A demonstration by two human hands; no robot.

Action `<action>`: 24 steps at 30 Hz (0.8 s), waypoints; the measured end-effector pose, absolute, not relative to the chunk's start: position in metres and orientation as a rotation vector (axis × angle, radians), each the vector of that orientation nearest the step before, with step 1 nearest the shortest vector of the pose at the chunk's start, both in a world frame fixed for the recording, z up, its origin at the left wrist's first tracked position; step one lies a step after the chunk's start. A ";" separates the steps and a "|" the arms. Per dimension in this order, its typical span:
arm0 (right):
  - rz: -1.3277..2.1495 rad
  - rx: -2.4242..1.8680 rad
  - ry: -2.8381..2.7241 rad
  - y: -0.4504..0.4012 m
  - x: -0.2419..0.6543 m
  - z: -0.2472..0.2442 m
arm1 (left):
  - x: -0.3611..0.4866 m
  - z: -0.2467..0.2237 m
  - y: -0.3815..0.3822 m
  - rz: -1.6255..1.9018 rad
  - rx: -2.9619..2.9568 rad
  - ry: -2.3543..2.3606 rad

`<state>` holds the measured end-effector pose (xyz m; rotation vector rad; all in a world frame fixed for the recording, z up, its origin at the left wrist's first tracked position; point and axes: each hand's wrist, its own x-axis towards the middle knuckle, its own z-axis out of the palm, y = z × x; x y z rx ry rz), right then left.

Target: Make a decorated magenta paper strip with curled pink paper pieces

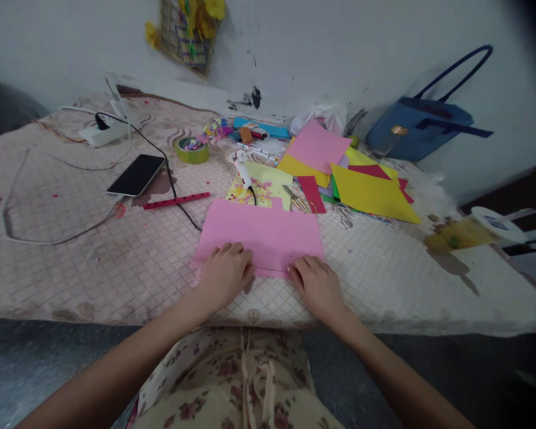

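Note:
A pink craft sheet (268, 232) lies flat near the front of the table, its near edge showing a folded or doubled strip. My left hand (228, 271) is closed on the left part of that near edge, fingers curled over the top. Over at the right corner, my right hand (316, 283) grips the same edge, its thumb at the front and fingers on the sheet. Just behind the sheet are a white glue gun (243, 171), scissors (297, 201) and a pale yellow sheet (268, 174) with small pink scraps on it.
Left are a phone (136, 175) on a cable, a red ruler-like strip (176, 201), a power strip (105, 132) and green tape (192, 152). Coloured sheets (373, 192) and white string (343, 215) lie right. A drink cup (469, 232) and blue bag (420, 128) stand farther right.

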<state>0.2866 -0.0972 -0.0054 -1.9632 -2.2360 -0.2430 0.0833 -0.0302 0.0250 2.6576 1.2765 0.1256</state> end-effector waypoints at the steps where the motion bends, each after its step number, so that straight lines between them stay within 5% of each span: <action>1: -0.243 -1.971 -2.236 -0.098 0.289 -0.005 | 0.084 0.025 -0.030 0.120 2.662 1.275; 24: -0.104 -1.923 -2.207 -0.105 0.332 -0.006 | 0.110 0.021 -0.041 0.164 2.659 1.192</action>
